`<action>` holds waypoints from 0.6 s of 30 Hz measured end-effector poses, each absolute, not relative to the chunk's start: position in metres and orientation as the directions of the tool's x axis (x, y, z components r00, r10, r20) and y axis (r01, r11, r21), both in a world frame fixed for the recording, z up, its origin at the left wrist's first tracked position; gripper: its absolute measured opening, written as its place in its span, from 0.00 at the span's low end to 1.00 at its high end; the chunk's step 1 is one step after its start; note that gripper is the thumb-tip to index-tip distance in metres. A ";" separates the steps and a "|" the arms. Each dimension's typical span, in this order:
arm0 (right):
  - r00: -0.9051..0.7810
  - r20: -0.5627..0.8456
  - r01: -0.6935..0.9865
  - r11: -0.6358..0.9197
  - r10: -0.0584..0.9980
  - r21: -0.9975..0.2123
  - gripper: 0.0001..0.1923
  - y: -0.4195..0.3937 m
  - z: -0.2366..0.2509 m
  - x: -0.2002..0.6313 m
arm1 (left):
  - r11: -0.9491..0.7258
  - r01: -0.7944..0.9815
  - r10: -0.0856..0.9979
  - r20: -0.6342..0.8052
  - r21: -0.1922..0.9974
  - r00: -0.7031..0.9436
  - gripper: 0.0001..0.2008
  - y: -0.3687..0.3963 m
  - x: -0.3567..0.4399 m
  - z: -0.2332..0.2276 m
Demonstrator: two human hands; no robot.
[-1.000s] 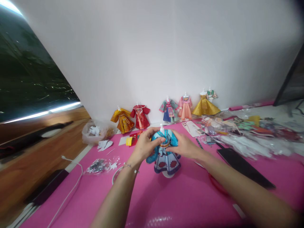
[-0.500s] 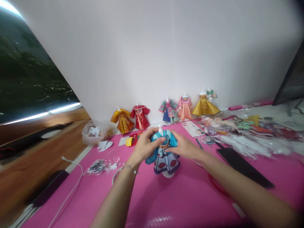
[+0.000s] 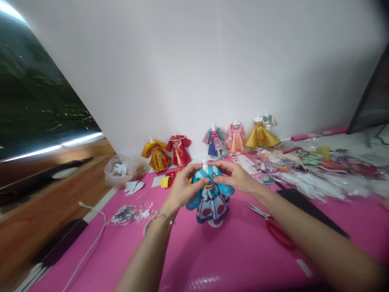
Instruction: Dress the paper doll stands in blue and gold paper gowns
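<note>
A small doll dress [image 3: 212, 209], turquoise above with a white skirt bearing red motifs, stands upright on a white mini mannequin [image 3: 205, 164] in front of me. The mannequin's round base touches the pink surface. My left hand [image 3: 184, 187] grips the dress's left side, its thumb on the chest above the brown waistband. On the other side my right hand [image 3: 235, 177] holds the turquoise sleeve and shoulder, thumb at the front near the collar. Fingers of both hands behind the dress are partly hidden. Red-handled scissors [image 3: 278, 232] lie under my right forearm.
Against the white wall stand several dressed mini mannequins, among them a red dress [image 3: 179, 150] and a gold dress [image 3: 263, 134]. Plastic-wrapped pieces [image 3: 319, 178] and a black flat slab [image 3: 313, 213] lie right. At left are a plastic bowl [image 3: 120, 172], a small bag [image 3: 127, 214] and a white cable [image 3: 91, 243].
My right hand has shifted up and slightly right along the dress, and its sleeve now spreads outward below the hand. The scissors have come into fuller view. My left hand stays nearly still.
</note>
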State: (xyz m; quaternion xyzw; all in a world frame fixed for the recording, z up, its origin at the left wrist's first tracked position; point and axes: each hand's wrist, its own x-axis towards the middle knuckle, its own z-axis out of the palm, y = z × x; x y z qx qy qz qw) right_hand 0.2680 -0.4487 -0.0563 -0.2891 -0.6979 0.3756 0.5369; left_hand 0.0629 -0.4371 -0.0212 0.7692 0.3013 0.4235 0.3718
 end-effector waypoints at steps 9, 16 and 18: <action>-0.253 0.514 -0.018 0.528 0.819 -0.849 0.25 -0.445 -0.054 0.272 | -0.528 0.139 0.783 0.417 0.838 0.462 0.20 -0.438 0.062 -0.020; -0.243 0.487 0.010 0.504 0.839 -0.863 0.20 -0.438 -0.052 0.274 | -0.493 0.150 0.817 0.397 0.857 0.419 0.19 -0.442 0.061 -0.022; -0.247 0.480 0.014 0.499 0.842 -0.867 0.20 -0.438 -0.051 0.274 | -0.490 0.157 0.818 0.389 0.858 0.425 0.19 -0.442 0.061 -0.022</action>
